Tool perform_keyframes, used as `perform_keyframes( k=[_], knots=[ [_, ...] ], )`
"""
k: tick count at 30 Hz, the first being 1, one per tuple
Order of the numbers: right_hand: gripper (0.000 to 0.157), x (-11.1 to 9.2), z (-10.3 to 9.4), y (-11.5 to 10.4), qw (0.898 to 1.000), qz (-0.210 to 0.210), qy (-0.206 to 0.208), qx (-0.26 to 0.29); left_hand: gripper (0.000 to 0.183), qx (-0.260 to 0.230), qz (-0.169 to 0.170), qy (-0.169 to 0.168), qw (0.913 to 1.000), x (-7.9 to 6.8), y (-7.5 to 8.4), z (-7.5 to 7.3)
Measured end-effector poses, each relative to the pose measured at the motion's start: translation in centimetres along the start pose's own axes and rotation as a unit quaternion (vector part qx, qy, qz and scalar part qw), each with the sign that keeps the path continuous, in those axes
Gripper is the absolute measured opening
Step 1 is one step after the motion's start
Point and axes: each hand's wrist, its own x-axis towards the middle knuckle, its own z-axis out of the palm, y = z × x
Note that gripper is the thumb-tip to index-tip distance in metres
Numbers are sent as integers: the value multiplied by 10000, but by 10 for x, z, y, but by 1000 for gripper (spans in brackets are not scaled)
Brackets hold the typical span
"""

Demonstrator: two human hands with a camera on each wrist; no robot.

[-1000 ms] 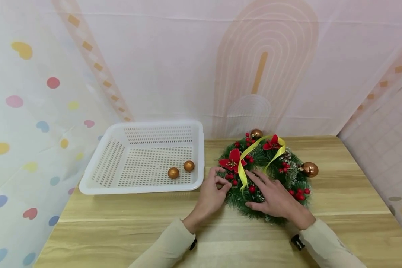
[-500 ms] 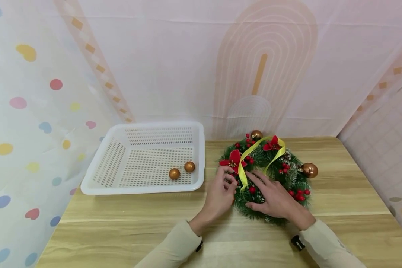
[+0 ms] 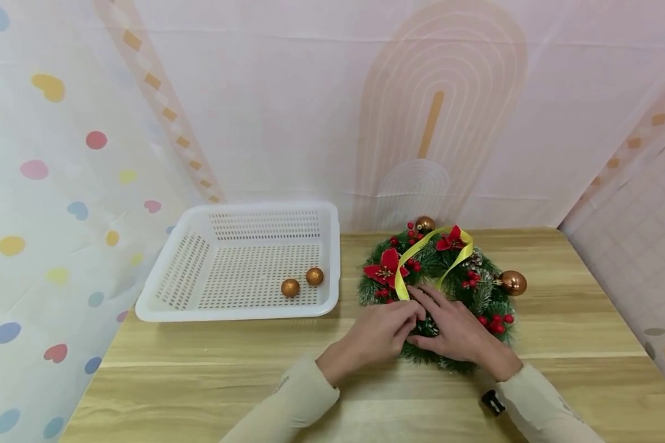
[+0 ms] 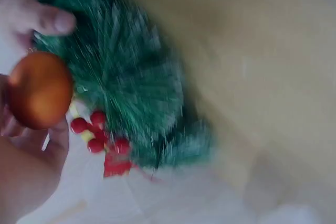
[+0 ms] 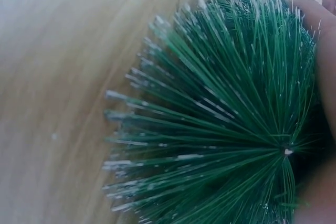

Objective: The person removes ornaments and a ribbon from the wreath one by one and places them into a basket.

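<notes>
A green Christmas wreath lies on the table, trimmed with red poinsettias, red berries and a yellow ribbon. Over its near left part is my left hand. In the left wrist view that hand's curled fingers hold a copper Christmas ball, which the head view hides. My right hand rests on the wreath's near side with fingers spread, its thumb close to the left hand. Two copper balls hang at the wreath's outer edge, a back ball and a right ball.
Left of the wreath stands a white perforated basket. Inside it, near the right end, lie two gold-brown balls, a nearer one and a farther one. Behind the wooden table hangs a patterned cloth.
My left hand has moved right, from the wreath's left edge across to beside the right thumb, and turned back-up. My right hand has stayed in place.
</notes>
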Motion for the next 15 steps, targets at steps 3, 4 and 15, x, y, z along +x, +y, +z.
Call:
perform_keyframes(
  k=[3,4,15],
  knots=[
    [89,2,0,-2,9999,62,-87,-48,13,-1979,-1099,171,9739,-13,2,-22],
    [89,3,0,-3,9999,107,-129,-43,14,-2475,-1435,465,9571,-17,2,-33],
    [90,1,0,-2,9989,328,-322,-45,35,-13,-2285,1972,9534,-51,-71,-113]
  ],
)
